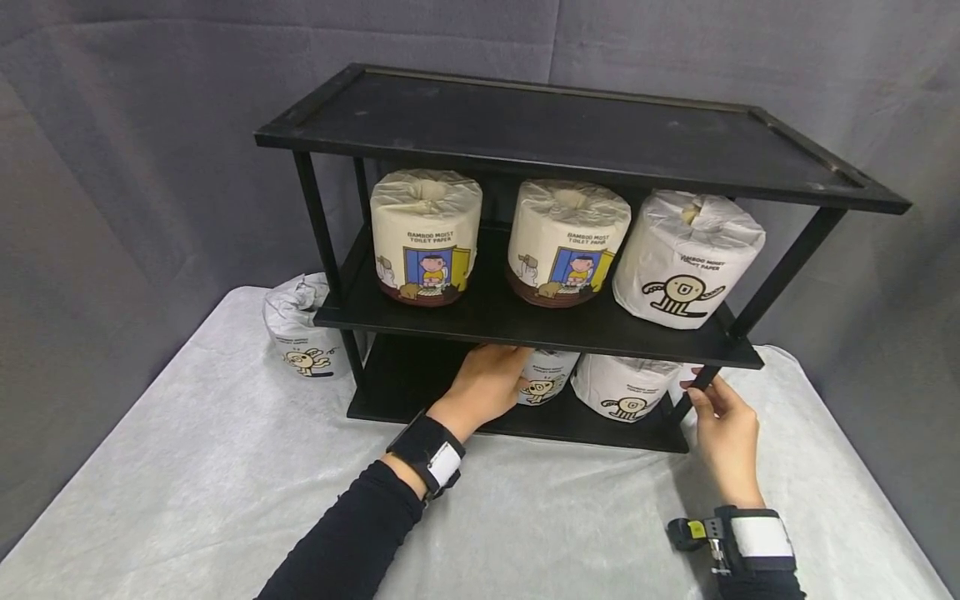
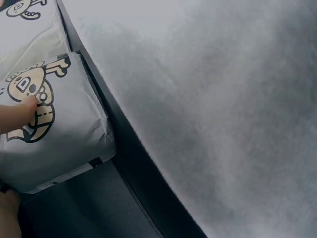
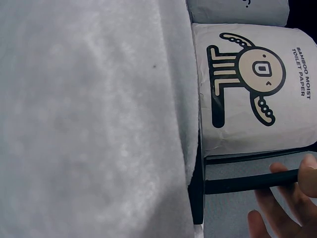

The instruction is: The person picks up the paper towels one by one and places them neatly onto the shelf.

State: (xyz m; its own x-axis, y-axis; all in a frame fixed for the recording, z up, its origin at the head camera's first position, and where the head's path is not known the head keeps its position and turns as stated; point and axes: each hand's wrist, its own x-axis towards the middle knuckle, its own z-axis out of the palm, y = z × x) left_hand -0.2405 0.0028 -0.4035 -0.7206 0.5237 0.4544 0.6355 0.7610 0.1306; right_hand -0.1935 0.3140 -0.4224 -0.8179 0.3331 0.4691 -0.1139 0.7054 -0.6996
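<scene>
My left hand reaches into the lower level of a black shelf rack and grips a wrapped toilet paper roll. In the left wrist view the thumb lies across the printed front of that roll; the other fingers are mostly hidden. Just right of it stands a second white-wrapped roll, showing a dog-like figure in the right wrist view. At the rack's right front corner, my right hand holds a black post, thumb on one side and fingers on the other.
On the middle level stand two cream rolls, one at the left and one centrally, and a white roll at the right. Another white roll sits on the white-covered table outside the rack's left side. Grey cloth hangs behind.
</scene>
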